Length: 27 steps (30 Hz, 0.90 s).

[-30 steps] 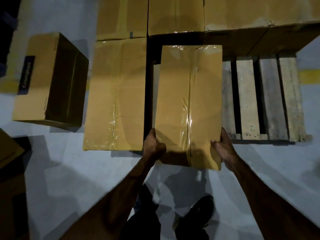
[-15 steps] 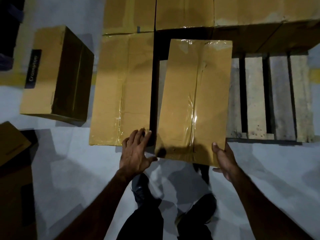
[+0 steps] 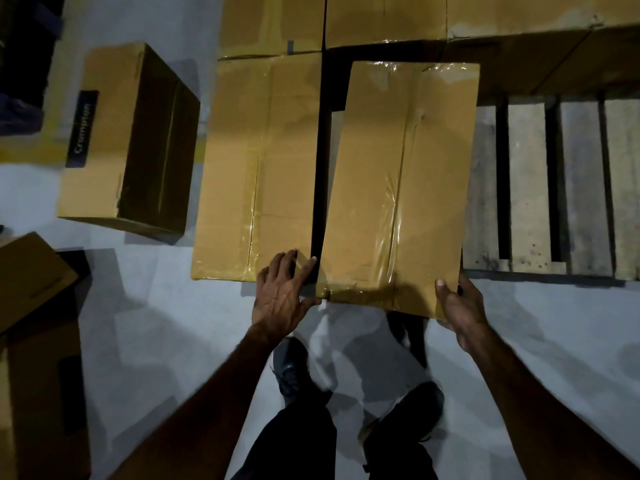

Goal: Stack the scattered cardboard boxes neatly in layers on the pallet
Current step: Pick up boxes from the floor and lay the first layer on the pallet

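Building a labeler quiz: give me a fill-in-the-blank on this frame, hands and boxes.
1. The taped cardboard box under both hands lies on the wooden ____.
2. The right hand holds that box at its near ____ corner.
3. The left hand lies with fingers ____ across the gap to the neighbouring box.
4. The box on the floor at far left bears a dark ____ with lettering.

Missing words: pallet; right; spread; label
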Each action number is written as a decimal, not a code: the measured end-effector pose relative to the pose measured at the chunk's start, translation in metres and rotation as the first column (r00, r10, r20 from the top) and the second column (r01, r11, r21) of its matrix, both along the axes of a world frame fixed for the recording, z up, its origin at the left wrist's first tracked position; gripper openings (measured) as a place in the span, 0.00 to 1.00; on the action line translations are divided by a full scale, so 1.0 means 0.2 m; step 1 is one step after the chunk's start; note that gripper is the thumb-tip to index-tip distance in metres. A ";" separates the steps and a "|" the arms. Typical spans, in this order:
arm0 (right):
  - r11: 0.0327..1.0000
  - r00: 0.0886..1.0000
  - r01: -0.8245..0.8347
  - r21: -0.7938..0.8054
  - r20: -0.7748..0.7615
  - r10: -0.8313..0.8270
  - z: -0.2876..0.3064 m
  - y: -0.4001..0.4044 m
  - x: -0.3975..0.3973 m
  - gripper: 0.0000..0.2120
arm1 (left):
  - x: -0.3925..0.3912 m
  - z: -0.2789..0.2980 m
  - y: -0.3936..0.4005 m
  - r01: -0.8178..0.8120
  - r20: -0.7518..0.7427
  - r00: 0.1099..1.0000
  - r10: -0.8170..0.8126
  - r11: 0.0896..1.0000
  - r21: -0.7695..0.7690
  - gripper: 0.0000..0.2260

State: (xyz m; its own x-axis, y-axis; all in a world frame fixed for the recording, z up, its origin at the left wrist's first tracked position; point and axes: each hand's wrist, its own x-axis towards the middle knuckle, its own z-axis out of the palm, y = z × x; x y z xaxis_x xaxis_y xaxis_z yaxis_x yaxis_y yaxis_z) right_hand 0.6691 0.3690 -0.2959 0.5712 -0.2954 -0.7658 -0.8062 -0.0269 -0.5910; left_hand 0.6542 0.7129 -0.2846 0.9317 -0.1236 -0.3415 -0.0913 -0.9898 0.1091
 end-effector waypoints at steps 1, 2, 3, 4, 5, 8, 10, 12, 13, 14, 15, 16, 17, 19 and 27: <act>1.000 1.000 0.003 0.000 0.004 -0.003 0.00 0.00 0.01 0.22 | 0.01 0.00 0.00 -0.001 0.003 1.000 0.001 1.000 0.001 0.39; 1.000 1.000 0.003 0.001 0.007 -0.003 0.00 0.01 0.01 0.23 | 0.01 0.01 0.00 -0.001 0.007 1.000 0.001 1.000 0.001 0.39; 1.000 1.000 0.003 0.005 0.010 -0.003 0.00 0.01 0.01 0.23 | 0.01 0.01 0.01 0.001 0.009 1.000 -0.001 1.000 -0.002 0.39; 1.000 1.000 0.002 0.012 0.014 -0.002 0.00 0.01 0.01 0.24 | 0.02 0.02 0.01 0.001 0.008 1.000 0.000 1.000 -0.009 0.39; 1.000 1.000 -0.001 0.022 0.017 0.001 0.00 0.01 0.01 0.24 | 0.02 0.02 0.01 -0.006 0.009 1.000 0.006 1.000 -0.018 0.40; 0.999 1.000 -0.022 0.029 0.020 0.021 0.01 0.02 0.02 0.24 | 0.02 0.04 0.01 -0.042 0.011 0.999 0.042 0.999 -0.032 0.42; 0.999 0.999 -0.038 0.023 0.022 0.038 0.01 0.03 0.02 0.24 | 0.03 0.04 0.01 -0.050 0.002 0.999 0.050 0.998 -0.038 0.41; 0.998 0.998 -0.061 0.019 0.030 0.060 0.02 0.04 0.03 0.25 | 0.03 0.05 0.01 -0.048 -0.007 0.999 0.048 0.998 -0.042 0.39; 0.997 0.997 -0.072 0.015 0.030 0.071 0.02 0.04 0.04 0.25 | 0.04 0.05 0.01 -0.044 -0.008 0.999 0.044 0.998 -0.044 0.39; 0.997 0.996 -0.080 0.008 0.032 0.080 0.02 0.03 0.05 0.25 | 0.04 0.06 0.01 -0.042 -0.009 0.999 0.041 0.998 -0.045 0.38; 0.996 0.995 -0.090 0.000 0.038 0.090 0.02 0.03 0.06 0.25 | 0.05 0.06 0.01 -0.041 -0.009 0.999 0.041 0.998 -0.045 0.37; 0.995 0.994 -0.099 -0.007 0.046 0.099 0.02 0.02 0.07 0.25 | 0.05 0.06 0.01 -0.041 -0.008 0.999 0.040 0.998 -0.045 0.36; 0.994 0.993 -0.109 -0.010 0.050 0.109 0.02 0.01 0.08 0.25 | 0.06 0.06 0.01 -0.040 0.000 0.999 0.040 0.998 -0.047 0.35; 0.992 0.991 -0.125 -0.001 0.046 0.125 0.03 0.00 0.12 0.26 | 0.07 0.06 0.01 -0.037 0.021 0.999 0.039 0.998 -0.058 0.33; 0.975 0.971 -0.220 -0.016 0.097 0.220 0.05 -0.06 0.26 0.25 | 0.10 0.04 0.02 -0.071 0.027 0.997 0.073 0.995 -0.076 0.33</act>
